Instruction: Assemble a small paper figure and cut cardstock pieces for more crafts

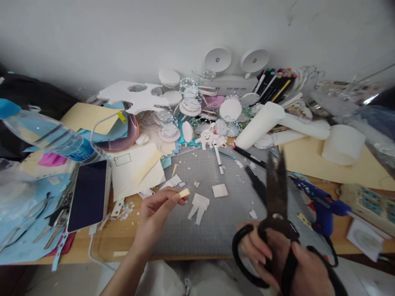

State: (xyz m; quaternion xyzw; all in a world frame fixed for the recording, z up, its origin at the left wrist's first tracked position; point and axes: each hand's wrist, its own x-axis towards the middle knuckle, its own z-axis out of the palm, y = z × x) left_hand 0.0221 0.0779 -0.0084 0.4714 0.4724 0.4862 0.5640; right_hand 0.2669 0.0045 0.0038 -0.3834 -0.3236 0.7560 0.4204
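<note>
Between the thumb and fingers of my left hand (157, 211) is a small strip of pale yellow paper (184, 193), pinched at its end. My right hand (308, 267) grips a pair of black-handled scissors (275, 185), blades pointing away from me and slightly apart. On the grey cutting mat (175, 234) between the hands lies a white paper cutout shaped like trousers (199, 206). A pale square of paper (220, 190) rests just beyond it. Farther back stands a white cutout with a smiling face (207, 139).
A blue glue gun (322, 205) lies right of the scissors. At left are a phone (88, 195) and a tilted water bottle (46, 133). White foam rolls (261, 124), markers (276, 84) and beaded white discs (190, 102) crowd the back. Paper scraps litter the mat.
</note>
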